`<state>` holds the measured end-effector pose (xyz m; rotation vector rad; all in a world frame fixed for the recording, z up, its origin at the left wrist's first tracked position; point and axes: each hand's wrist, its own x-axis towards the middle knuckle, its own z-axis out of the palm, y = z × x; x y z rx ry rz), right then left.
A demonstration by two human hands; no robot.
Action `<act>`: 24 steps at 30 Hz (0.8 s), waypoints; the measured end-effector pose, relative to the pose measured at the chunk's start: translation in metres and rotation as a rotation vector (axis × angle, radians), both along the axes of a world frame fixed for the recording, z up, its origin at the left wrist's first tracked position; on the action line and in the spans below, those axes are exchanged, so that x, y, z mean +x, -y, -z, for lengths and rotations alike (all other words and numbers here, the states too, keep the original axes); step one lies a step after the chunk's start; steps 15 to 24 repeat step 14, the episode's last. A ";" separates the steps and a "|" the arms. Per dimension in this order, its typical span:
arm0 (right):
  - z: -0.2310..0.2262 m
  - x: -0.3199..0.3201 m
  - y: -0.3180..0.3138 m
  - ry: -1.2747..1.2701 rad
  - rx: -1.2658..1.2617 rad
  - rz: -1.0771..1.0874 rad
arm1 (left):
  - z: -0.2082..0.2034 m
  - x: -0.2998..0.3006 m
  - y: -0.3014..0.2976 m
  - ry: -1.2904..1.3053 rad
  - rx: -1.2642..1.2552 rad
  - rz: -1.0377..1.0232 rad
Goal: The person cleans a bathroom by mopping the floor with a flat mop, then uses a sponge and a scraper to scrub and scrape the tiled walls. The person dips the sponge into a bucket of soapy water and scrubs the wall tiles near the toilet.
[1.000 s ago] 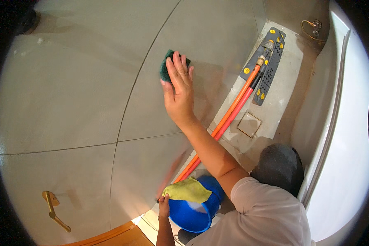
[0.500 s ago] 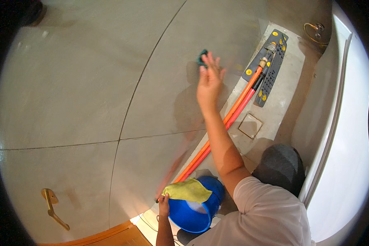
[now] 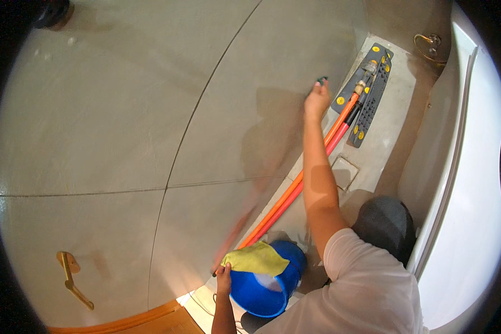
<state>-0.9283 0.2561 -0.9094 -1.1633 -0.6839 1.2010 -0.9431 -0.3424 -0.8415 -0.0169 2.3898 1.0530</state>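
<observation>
My right arm reaches up to the grey tiled wall (image 3: 117, 122). At its end my right hand (image 3: 317, 102) is closed on a small dark green scrubbing pad (image 3: 322, 81), mostly hidden by the fingers, close to the wall surface. Low down, my left hand (image 3: 223, 276) pinches one end of a yellow cloth (image 3: 256, 259). The cloth stretches across the top of a blue bucket (image 3: 245, 301), which has whitish liquid inside.
Orange and red poles (image 3: 283, 201) lie along the wall's foot, ending at a grey mop head (image 3: 367, 106) with yellow dots. A square floor drain (image 3: 344, 172) is beside them. A white tub-like fixture (image 3: 462, 222) stands right; a brass handle (image 3: 69, 275) is lower left.
My right hand has moved right and slightly down along the wall with the green pad, and its fingers have closed up. My left hand, cloth and bucket stay nearly in place.
</observation>
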 end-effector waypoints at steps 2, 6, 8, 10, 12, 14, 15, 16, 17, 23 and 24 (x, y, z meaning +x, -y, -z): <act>-0.059 -0.007 0.017 0.055 0.256 0.034 | -0.001 0.002 -0.007 -0.023 0.036 -0.019; -0.130 -0.006 0.040 0.106 0.592 -0.032 | -0.009 0.015 -0.016 0.013 0.091 -0.053; -0.118 -0.002 0.036 0.135 0.552 -0.036 | -0.009 0.014 -0.014 -0.002 0.093 -0.058; -0.057 -0.005 0.018 -0.016 0.340 0.039 | -0.007 0.012 -0.012 -0.016 0.083 -0.046; 0.013 -0.002 -0.007 0.104 0.159 0.092 | -0.006 0.007 -0.019 0.004 0.052 -0.033; -0.010 -0.011 0.002 -0.066 0.094 0.030 | -0.005 0.011 -0.015 -0.019 0.097 -0.080; -0.010 -0.011 0.002 -0.066 0.094 0.030 | -0.005 0.011 -0.015 -0.019 0.097 -0.080; -0.010 -0.011 0.002 -0.066 0.094 0.030 | -0.005 0.011 -0.015 -0.019 0.097 -0.080; -0.010 -0.011 0.002 -0.066 0.094 0.030 | -0.005 0.011 -0.015 -0.019 0.097 -0.080; -0.010 -0.011 0.002 -0.066 0.094 0.030 | -0.005 0.011 -0.015 -0.019 0.097 -0.080; -0.010 -0.011 0.002 -0.066 0.094 0.030 | -0.005 0.011 -0.015 -0.019 0.097 -0.080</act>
